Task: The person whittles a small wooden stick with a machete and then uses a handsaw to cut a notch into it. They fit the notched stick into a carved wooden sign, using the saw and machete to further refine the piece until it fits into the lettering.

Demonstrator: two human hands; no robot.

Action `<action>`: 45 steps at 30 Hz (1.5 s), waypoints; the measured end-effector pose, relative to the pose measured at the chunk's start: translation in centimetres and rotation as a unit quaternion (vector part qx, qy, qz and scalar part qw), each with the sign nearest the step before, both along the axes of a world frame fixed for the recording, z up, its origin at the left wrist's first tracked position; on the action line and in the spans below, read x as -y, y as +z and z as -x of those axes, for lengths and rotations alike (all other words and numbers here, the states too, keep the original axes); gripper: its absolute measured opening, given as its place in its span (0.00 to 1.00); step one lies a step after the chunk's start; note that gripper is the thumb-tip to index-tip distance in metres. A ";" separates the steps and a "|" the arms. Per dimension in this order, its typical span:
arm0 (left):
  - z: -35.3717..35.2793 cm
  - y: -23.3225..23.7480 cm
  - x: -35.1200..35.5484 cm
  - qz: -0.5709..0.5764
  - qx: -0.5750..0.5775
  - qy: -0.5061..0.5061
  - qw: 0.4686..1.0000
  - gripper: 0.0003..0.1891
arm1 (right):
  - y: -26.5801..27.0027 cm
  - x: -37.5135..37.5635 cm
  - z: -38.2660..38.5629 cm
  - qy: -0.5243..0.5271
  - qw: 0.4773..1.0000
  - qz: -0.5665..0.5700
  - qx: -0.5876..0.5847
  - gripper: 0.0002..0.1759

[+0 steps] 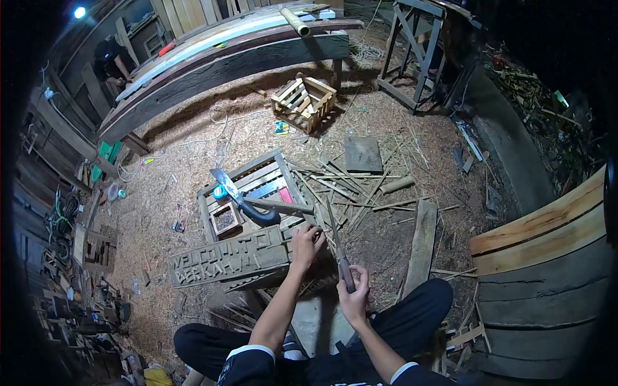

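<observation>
My right hand (354,297) is wrapped round the handle of a long knife (346,273), its narrow blade pointing away from me. Left of the blade, my left hand (305,246) has its fingers curled together at the right end of a carved wooden sign (225,258). Whatever those fingers pinch is hidden or too small to name. The sign has raised letters and rests on a low slatted wooden stand (283,168). On that stand lie a handsaw (243,201) with a black handle, a blue-green round item (219,192) and a small wooden box (225,219).
Thin bamboo strips (347,186) litter the ground beyond my hands, near a flat board (362,154). A wooden crate (304,103) stands before a long workbench (232,71). Another person (114,59) is at the far left. Planks (541,289) lie at right.
</observation>
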State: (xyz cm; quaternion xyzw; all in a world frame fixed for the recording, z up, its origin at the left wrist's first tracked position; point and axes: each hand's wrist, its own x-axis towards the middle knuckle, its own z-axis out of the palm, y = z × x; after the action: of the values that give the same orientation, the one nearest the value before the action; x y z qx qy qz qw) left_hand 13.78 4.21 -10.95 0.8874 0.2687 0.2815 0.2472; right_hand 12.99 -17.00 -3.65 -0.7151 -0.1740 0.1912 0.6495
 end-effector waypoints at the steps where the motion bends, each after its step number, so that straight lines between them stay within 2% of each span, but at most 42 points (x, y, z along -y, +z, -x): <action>1: -0.3 -0.3 0.2 0.021 0.015 -0.013 1.000 0.10 | -0.1 -0.1 -0.1 0.002 1.000 -0.002 -0.001 0.26; 3: -0.6 -0.3 0.4 0.041 0.028 -0.025 0.998 0.10 | 0.0 -0.5 -0.2 -0.006 0.999 -0.047 0.007 0.26; 5: -0.9 0.1 0.8 -0.021 0.004 0.004 1.000 0.10 | 0.2 -0.3 -0.4 -0.001 0.999 -0.038 -0.006 0.26; 8: -0.6 0.1 0.9 -0.032 0.020 0.012 0.999 0.09 | 0.2 -0.1 -0.9 0.005 0.999 -0.031 -0.011 0.27; 13: -0.4 0.1 0.9 -0.004 0.019 0.004 1.000 0.07 | 0.4 0.4 -1.1 0.028 0.999 -0.019 -0.013 0.28; 15: -0.4 0.0 0.6 0.001 0.019 -0.002 1.000 0.07 | 0.8 0.4 -0.9 0.038 0.997 0.000 -0.068 0.30; 18: -0.3 -0.1 0.5 -0.015 0.026 -0.015 0.999 0.07 | 1.4 0.1 -0.7 0.031 0.999 0.013 -0.009 0.31; 23: -0.2 -0.5 0.3 -0.009 0.024 -0.020 0.999 0.07 | 0.1 -1.3 -1.2 0.036 0.997 0.017 -0.061 0.25; 25: -0.3 -0.8 0.3 -0.014 0.015 -0.019 1.000 0.08 | -0.1 -1.4 -1.7 0.055 0.997 0.049 0.031 0.24; 26: -0.2 -0.9 0.3 -0.013 0.016 -0.018 1.000 0.08 | -0.1 -1.4 -1.6 0.056 0.997 0.050 0.032 0.24; 28: -0.1 -0.7 0.2 -0.016 0.025 -0.025 0.999 0.08 | 0.2 -1.2 -1.4 0.059 0.995 0.060 -0.047 0.23; 29: -0.2 -0.6 0.1 -0.014 0.027 -0.023 0.999 0.08 | 0.2 -1.6 -1.5 0.060 0.995 0.062 -0.045 0.23; 34: -0.2 -0.9 0.2 -0.010 0.029 -0.030 0.999 0.08 | 1.8 -3.0 -1.7 0.042 0.996 0.074 0.030 0.18; 42: 0.0 -0.1 0.1 0.005 0.033 -0.045 0.998 0.07 | -0.4 -4.0 -2.4 0.015 0.997 0.067 0.044 0.14; 44: 0.0 -0.4 0.1 0.003 0.035 -0.041 0.999 0.08 | 0.4 -3.2 -1.8 0.022 0.988 0.093 0.124 0.13; 45: -0.1 -0.2 -0.1 0.002 0.036 -0.040 0.999 0.08 | 0.5 -3.4 -1.8 0.024 0.987 0.093 0.125 0.13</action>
State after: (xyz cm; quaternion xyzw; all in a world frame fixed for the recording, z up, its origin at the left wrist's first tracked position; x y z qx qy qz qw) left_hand 13.87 4.33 -11.17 0.8860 0.2250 0.3028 0.2698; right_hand 14.80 -13.58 -3.10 -0.7864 -0.2525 0.1311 0.5484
